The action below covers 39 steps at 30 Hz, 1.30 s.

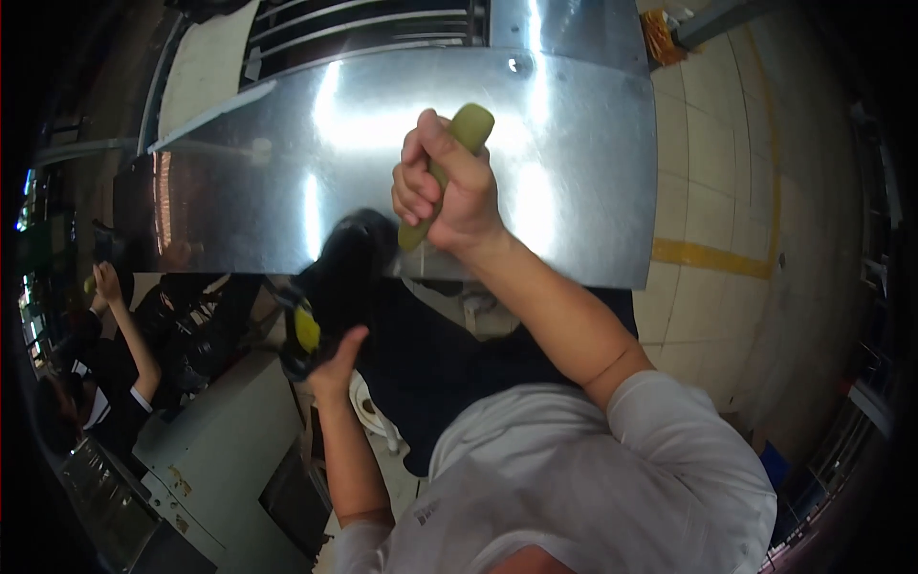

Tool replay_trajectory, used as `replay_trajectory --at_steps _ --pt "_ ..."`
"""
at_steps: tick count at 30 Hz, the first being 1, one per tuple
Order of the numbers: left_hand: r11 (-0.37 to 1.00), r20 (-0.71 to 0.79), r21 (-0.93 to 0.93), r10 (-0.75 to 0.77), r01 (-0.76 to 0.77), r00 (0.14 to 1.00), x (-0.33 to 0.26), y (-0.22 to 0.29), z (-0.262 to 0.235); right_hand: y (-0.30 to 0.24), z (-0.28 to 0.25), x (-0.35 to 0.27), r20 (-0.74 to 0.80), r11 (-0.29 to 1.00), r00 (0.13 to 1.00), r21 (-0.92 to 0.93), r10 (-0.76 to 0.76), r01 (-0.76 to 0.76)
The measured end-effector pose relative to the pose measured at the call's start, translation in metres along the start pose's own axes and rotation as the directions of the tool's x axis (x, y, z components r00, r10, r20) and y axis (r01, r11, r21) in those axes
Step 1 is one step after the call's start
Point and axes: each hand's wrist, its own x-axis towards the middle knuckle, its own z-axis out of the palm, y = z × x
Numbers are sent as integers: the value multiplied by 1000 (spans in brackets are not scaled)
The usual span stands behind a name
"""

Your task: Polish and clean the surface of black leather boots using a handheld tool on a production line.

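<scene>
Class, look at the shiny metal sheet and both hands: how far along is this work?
Done: little visible; the metal sheet looks flat and whole. In hand: the right hand grips a yellow-green tool handle over the sheet's near edge; the left hand holds a black-and-yellow tool below it. Left: any visible change to the sheet.

— Where does the single view sit?

— On the person's head, looking steeply down over the white-shirted chest, both forearms coming up from the lower edge.

— How near is it?

— Close: the right hand and the large shiny sheet of bent grey metal fill the centre.

— And the rim?

— Fisheye; straight edges curve, the corners go black. The tiled floor bends away at right.
</scene>
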Motion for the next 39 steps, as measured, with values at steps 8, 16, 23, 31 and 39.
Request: replay_trajectory --at_steps 8,16,23,31,39 --pt "991 143 -49 -116 124 983 12 -1 7 21 5 43 -34 983 997 173 71 -64" --pt "994 86 13 111 -113 990 18 2 21 30 15 37 -83 992 996 120 38 -28" --pt "996 69 60 -68 64 995 22 18 7 24 23 40 -120 998 992 -28 44 -48" --pt "759 466 16 571 -651 676 86 117 49 -96 -57 -27 -155 969 961 -134 -229 210" --pt "815 505 90 458 -573 732 81 121 89 -103 -79 -55 -113 984 978 -35 -176 173"
